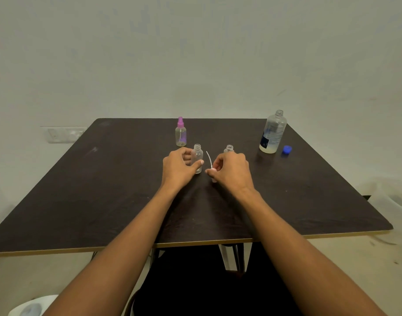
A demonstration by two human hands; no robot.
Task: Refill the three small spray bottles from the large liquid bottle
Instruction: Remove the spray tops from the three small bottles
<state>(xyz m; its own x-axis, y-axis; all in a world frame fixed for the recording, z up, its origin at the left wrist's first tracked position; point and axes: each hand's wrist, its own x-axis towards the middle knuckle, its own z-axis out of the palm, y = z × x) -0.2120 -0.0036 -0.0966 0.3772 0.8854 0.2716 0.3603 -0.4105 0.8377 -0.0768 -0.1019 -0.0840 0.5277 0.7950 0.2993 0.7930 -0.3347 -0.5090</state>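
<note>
Everything is set out on the table [104,190]. Two uncapped small bottles [197,156] [229,148] are placed at the middle, a capped spray bottle [180,132] at 11 o'clock behind them, the large bottle [273,133] at 2 o'clock, its cap [287,150] just right of it.

No text can be read. The large liquid bottle [273,132], upright at about 2 o'clock on the table [104,190], carries a label with a dark blue block and rows of fine print (too small and blurred to make out); no brand, number or sign is legible.
</note>
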